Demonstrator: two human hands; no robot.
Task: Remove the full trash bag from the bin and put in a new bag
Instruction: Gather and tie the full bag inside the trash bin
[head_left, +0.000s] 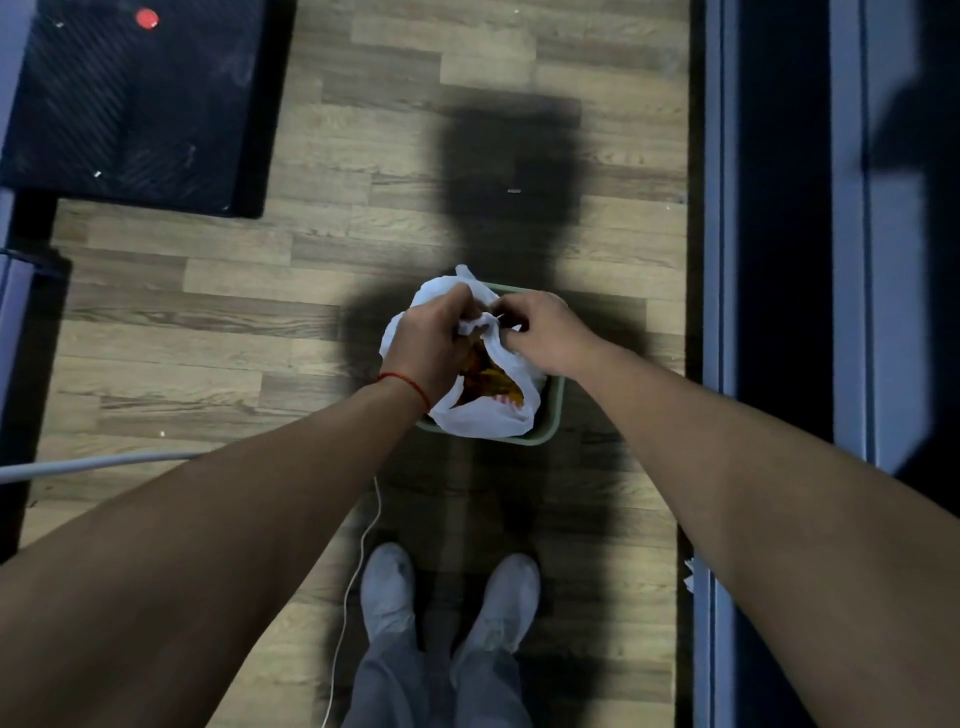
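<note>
Looking straight down at a wood-plank floor (208, 312), pretty dim, with the person's own shadow falling up the middle of the frame. A dark mat (130, 104) fills the upper left corner, and there's a small red round thing (147, 18) sitting on it near the top edge. Down the right side runs a dark strip with pale blue-grey edges; can't tell what it is, maybe a door frame or a rail.

Dead center, a bit right, is a small green bin (551, 421) on the floor, just ahead of the person's light shoes (388, 577) at the bottom of the frame. A white trash bag (483, 421) sits in the bin with its rim bunched up above the bin's edge, and the mouth is part open, so you can see orange-yellow stuff (493, 382) inside.

Both bare forearms reach in from the bottom corners and meet over the bin. The left hand (434, 338) is curled shut around a gathered handful of the bag's top, on the bag's left side. The right hand (548, 332) is right beside it, fingers pinched closed on the bag's edge from the right, so the plastic is stretched in a short twisted bit between the two hands. The rest of the bag hangs below and toward the lower edge from both hands.

Left wrist has a thin red string bracelet (408, 387). A thin white cable (358, 561) trails across the floor by the left shoe, and a thicker grey one (93, 465) comes in from the left edge.
</note>
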